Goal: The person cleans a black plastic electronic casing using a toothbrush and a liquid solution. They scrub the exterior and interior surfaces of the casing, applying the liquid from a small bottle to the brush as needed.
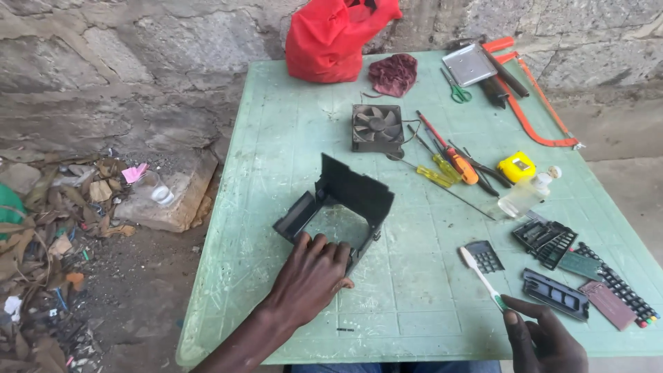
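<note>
My left hand (312,276) rests on the near edge of a black plastic frame (342,204), an open box-like casing standing on the green table (276,138). Its fingers curl over the frame's near wall. My right hand (545,338) at the lower right pinches the green-tipped handle of a white toothbrush (480,276), whose head points up and left, hovering over the table beside a small black keypad piece (485,256).
Farther back lie a black cooling fan (377,127), screwdrivers (449,157), a yellow tape measure (516,166), a clear bottle (526,194), scissors, a hacksaw (535,114), a red bag (338,34) and dark cloth. Black parts and circuit boards (587,276) lie right. Rubbish covers the ground left.
</note>
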